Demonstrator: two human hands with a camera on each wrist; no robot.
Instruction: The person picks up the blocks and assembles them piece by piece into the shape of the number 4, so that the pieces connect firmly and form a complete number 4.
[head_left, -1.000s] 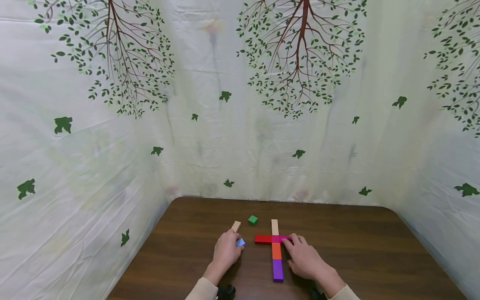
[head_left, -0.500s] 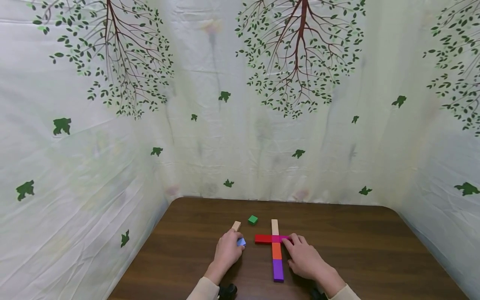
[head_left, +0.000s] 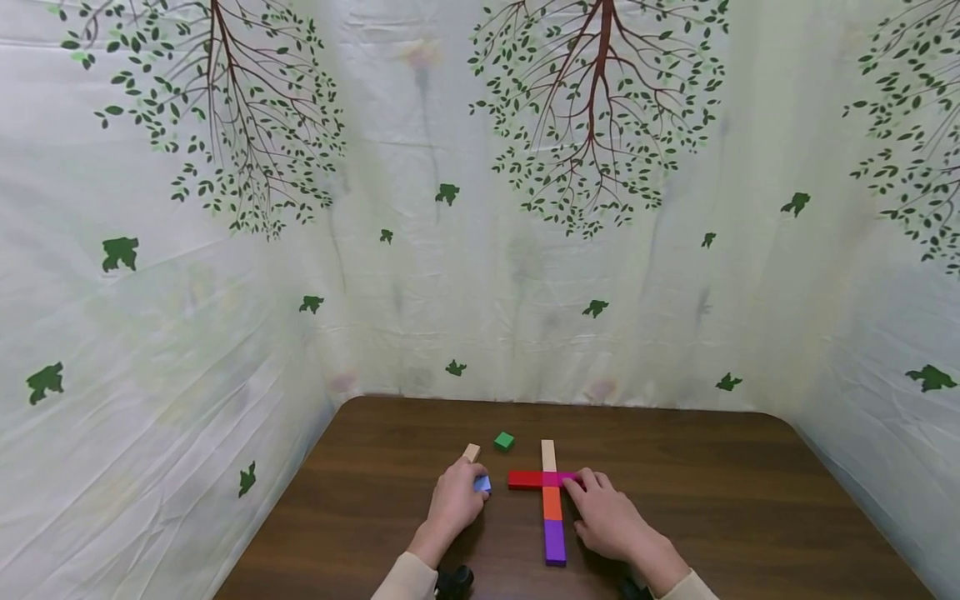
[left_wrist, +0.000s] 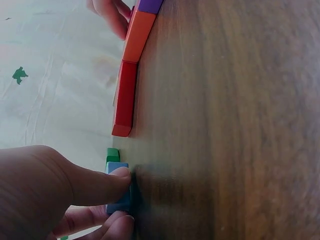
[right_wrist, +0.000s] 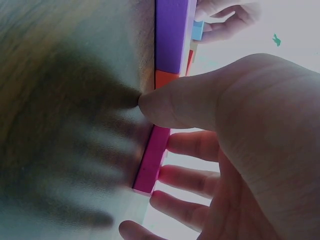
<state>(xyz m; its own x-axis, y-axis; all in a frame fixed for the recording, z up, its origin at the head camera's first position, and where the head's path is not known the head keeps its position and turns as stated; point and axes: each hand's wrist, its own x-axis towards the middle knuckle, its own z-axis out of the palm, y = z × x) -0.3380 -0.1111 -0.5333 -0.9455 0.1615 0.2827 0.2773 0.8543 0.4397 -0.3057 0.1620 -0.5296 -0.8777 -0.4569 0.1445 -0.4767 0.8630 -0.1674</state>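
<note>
My left hand [head_left: 453,497] pinches a blue block [left_wrist: 119,203] between thumb and fingers, low over the wooden table. A natural wood block [head_left: 471,452] pokes out past that hand, its near part hidden. My right hand [head_left: 611,517] touches a magenta block [right_wrist: 152,159] with nearly straight fingertips, its thumb apart from the block. That block forms the right arm of a flat cross. A red block [head_left: 525,479] makes the left arm, a magenta square [head_left: 551,478] the crossing, and a natural wood block [head_left: 548,454] the far end. Orange [head_left: 552,503] and purple [head_left: 554,542] blocks run toward me.
A small green block [head_left: 503,442] lies behind the left hand, left of the cross's far end. The brown table [head_left: 712,483] ends at a white curtain [head_left: 525,333] printed with trees and leaves, which also hangs at both sides.
Both hands and all the blocks keep their places. The head view shifts only very slightly.
</note>
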